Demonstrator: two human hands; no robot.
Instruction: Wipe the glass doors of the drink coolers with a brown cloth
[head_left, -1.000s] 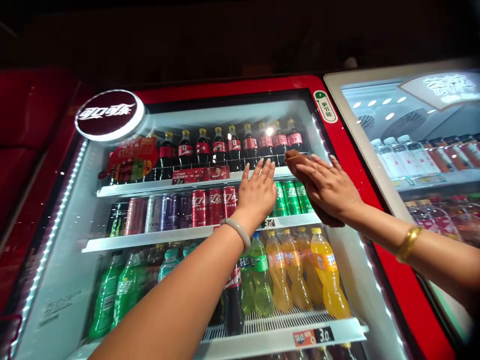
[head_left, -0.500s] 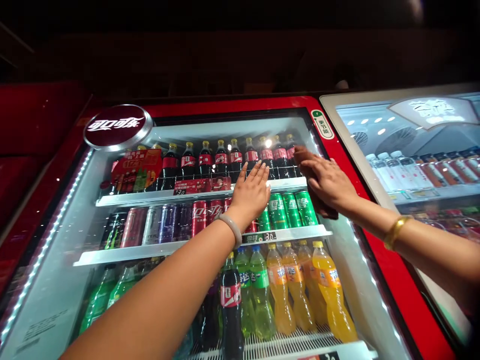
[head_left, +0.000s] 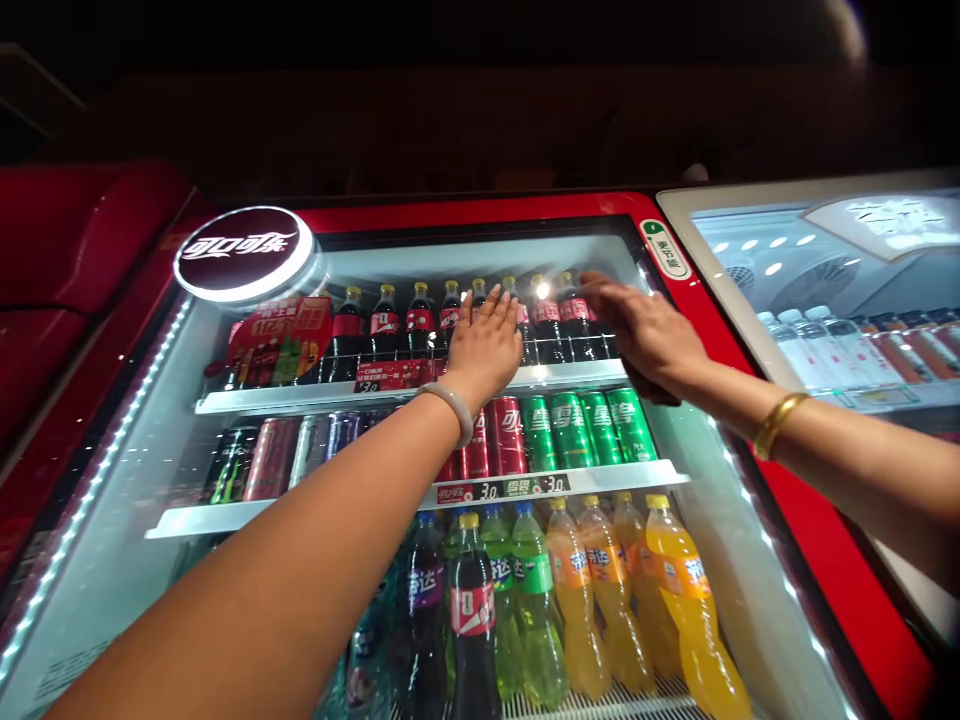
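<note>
Across the lit glass door (head_left: 420,255), left hand (head_left: 486,345) and right hand (head_left: 651,325) have both shifted higher and leftward. Door looks shut, drinks (head_left: 471,610) behind it, none seen taken out. Left lies flat, apparently grasping nothing; right's underside is hidden, grip untellable, near the red frame (head_left: 829,550). Open glass extends leftward below a round sign (head_left: 244,254).

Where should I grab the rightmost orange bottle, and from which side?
Probably grip the orange bottle at its narrowed waist, just below the label, coming from the front after opening the glass door: it stands cap up, and other bottles crowd its left.
</note>
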